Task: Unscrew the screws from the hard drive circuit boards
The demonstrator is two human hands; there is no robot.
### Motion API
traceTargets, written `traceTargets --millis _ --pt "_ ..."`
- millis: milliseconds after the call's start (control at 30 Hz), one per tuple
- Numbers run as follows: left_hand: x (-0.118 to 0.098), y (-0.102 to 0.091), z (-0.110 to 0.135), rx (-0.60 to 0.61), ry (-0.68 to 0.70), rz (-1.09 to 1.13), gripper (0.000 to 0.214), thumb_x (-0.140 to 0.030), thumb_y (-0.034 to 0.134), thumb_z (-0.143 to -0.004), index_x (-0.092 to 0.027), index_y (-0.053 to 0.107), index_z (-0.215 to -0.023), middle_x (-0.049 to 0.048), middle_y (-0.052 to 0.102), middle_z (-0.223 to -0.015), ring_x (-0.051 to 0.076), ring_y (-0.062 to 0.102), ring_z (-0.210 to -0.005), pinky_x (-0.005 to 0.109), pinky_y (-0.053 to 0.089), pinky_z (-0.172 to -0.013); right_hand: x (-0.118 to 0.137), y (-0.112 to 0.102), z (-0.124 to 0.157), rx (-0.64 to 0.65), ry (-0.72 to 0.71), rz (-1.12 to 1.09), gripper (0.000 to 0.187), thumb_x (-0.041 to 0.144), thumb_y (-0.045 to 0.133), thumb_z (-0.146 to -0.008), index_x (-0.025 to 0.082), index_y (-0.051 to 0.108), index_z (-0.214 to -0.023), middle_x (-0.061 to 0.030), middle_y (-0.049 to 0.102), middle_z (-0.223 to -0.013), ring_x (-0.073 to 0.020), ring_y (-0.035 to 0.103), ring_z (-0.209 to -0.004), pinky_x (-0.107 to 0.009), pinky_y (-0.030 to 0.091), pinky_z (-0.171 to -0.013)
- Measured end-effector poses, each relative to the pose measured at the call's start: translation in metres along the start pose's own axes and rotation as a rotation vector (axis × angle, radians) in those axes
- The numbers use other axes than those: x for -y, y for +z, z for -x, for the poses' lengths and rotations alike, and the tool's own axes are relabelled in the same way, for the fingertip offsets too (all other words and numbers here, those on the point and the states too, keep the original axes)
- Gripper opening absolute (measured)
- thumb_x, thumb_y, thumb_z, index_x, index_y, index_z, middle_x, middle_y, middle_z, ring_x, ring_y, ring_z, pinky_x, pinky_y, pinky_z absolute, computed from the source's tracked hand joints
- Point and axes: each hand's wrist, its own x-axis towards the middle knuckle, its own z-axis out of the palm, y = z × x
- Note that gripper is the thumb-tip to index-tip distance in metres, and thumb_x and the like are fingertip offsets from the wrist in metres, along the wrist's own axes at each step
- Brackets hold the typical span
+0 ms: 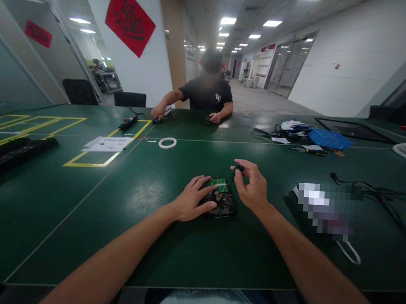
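Observation:
A black hard drive (221, 202) with a green circuit board on top lies on the green table (133, 221) in front of me. My left hand (191, 199) rests on its left side, fingers curled around the edge, holding it in place. My right hand (253, 186) hovers just right of the drive, pinched on a small black screwdriver (237, 168) whose thin shaft slants down toward the circuit board.
A person in a black shirt (208, 95) sits across the table, hands on small items. A white tape ring (167, 143), papers (107, 143), a blue tray (328, 138), cables (382, 193) and a black tool (128, 122) lie around. Yellow lines mark the table's left.

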Motion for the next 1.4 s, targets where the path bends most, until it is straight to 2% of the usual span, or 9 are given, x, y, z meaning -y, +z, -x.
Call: traceTargets --millis 167,367,467,600,800,1000,1167,1233,1400 --pt "0.001 0.001 0.000 -0.010 -0.001 0.008 0.064 -0.063 0.049 -0.098 -0.031 0.043 -0.154 0.0095 0.031 -0.163 0.038 0.021 -0.150 0.063 0.028 -0.120 0.006 0.000 0.001 -0.045 -0.016 0.112 0.026 0.034 0.066 -0.093 0.025 0.059 -0.116 -0.0086 0.062 -0.107 -0.0226 0.066 -0.093 -0.037 0.062 -0.070" --pt "0.002 0.002 0.000 -0.002 0.007 0.000 0.066 -0.066 0.046 -0.098 -0.031 0.043 -0.154 0.0092 0.030 -0.163 0.038 0.021 -0.150 0.062 0.026 -0.121 0.007 0.008 0.005 0.040 -0.008 0.034 0.039 0.028 0.059 -0.096 0.026 0.049 -0.134 -0.0109 0.062 -0.126 -0.0233 0.068 -0.104 -0.040 0.062 -0.083" --pt "0.002 0.002 0.000 0.000 0.004 -0.003 0.066 -0.066 0.046 -0.099 -0.030 0.043 -0.154 0.0097 0.030 -0.163 0.038 0.020 -0.151 0.062 0.026 -0.121 0.005 0.012 0.008 0.009 0.019 0.045 0.045 0.030 0.062 -0.096 0.027 0.047 -0.138 -0.0089 0.066 -0.121 -0.0209 0.070 -0.092 -0.039 0.063 -0.080" --pt "0.001 0.002 0.000 -0.006 -0.003 -0.009 0.066 -0.066 0.046 -0.098 -0.031 0.043 -0.154 0.0093 0.029 -0.163 0.038 0.019 -0.151 0.063 0.026 -0.121 0.005 0.009 0.008 0.017 0.003 0.112 0.045 0.035 0.064 -0.095 0.029 0.052 -0.138 -0.0087 0.064 -0.116 -0.0202 0.067 -0.084 -0.038 0.063 -0.074" --pt "0.001 0.002 0.000 -0.009 -0.003 -0.005 0.065 -0.064 0.048 -0.098 -0.030 0.044 -0.154 0.0097 0.030 -0.163 0.039 0.019 -0.151 0.063 0.026 -0.120 0.006 0.007 0.006 0.054 -0.079 0.102 0.050 0.025 0.053 -0.099 0.029 0.044 -0.148 -0.0111 0.061 -0.129 -0.0240 0.067 -0.105 -0.046 0.059 -0.095" --pt "0.001 0.002 0.001 -0.018 0.000 0.011 0.064 -0.063 0.050 -0.098 -0.032 0.044 -0.154 0.0092 0.031 -0.163 0.039 0.021 -0.150 0.064 0.027 -0.120 0.004 0.007 0.005 -0.015 -0.019 0.128 0.043 0.034 0.063 -0.095 0.029 0.053 -0.136 -0.0093 0.063 -0.117 -0.0230 0.066 -0.092 -0.043 0.062 -0.081" --pt "0.002 0.002 0.000 -0.005 -0.003 0.003 0.065 -0.063 0.049 -0.098 -0.030 0.043 -0.154 0.0102 0.029 -0.164 0.039 0.019 -0.151 0.065 0.027 -0.119 0.003 0.006 0.006 0.038 -0.029 0.068 0.045 0.027 0.058 -0.097 0.027 0.047 -0.141 -0.0112 0.061 -0.124 -0.0243 0.066 -0.104 -0.044 0.060 -0.088" --pt "0.002 0.002 0.000 -0.003 -0.003 -0.001 0.066 -0.063 0.049 -0.098 -0.030 0.043 -0.154 0.0105 0.030 -0.163 0.039 0.019 -0.151 0.064 0.027 -0.120 0.004 0.008 0.006 0.042 -0.017 0.029 0.047 0.025 0.055 -0.097 0.027 0.044 -0.143 -0.0108 0.061 -0.127 -0.0226 0.067 -0.101 -0.043 0.060 -0.089" --pt "0.001 0.003 0.000 -0.009 0.001 0.000 0.066 -0.064 0.050 -0.098 -0.032 0.042 -0.155 0.0094 0.030 -0.163 0.039 0.021 -0.150 0.064 0.027 -0.119 0.007 0.008 0.005 0.032 -0.022 0.133 0.047 0.035 0.064 -0.094 0.030 0.052 -0.139 -0.0071 0.064 -0.110 -0.0218 0.065 -0.086 -0.043 0.061 -0.082"
